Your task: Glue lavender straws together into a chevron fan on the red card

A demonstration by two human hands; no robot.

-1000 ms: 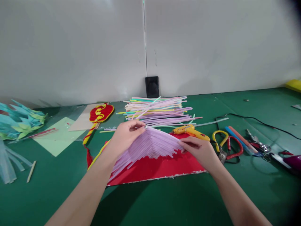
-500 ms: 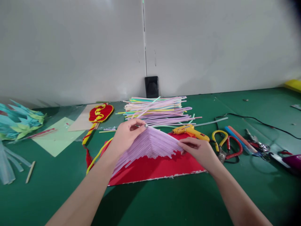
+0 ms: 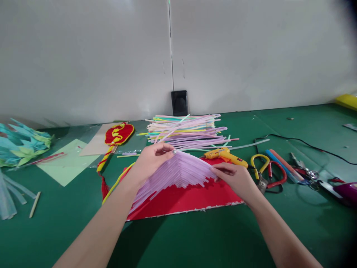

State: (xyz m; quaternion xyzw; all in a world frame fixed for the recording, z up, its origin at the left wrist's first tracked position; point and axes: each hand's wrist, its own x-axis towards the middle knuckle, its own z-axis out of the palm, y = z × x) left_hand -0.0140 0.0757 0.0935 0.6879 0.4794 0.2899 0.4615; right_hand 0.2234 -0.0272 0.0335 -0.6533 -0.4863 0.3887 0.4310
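Observation:
A chevron-shaped sheet of lilac straws (image 3: 178, 173) lies on a red card (image 3: 192, 199) on the green table. My left hand (image 3: 149, 160) rests at its peak, fingers curled and pinching the top edge. My right hand (image 3: 237, 179) presses on the sheet's right tip with fingers bent together. A yellow glue gun (image 3: 225, 155) lies just behind my right hand.
A pile of loose pastel straws (image 3: 185, 131) sits behind the card. Scissors and pliers (image 3: 267, 172) and a black cable (image 3: 301, 141) lie at the right. A red and yellow ornament (image 3: 117, 136), pale paper (image 3: 68, 163) and teal paper pieces (image 3: 22, 143) lie at the left.
Both hands stay on the lilac sheet; the left fingers have shifted slightly at the peak. Nothing else has moved.

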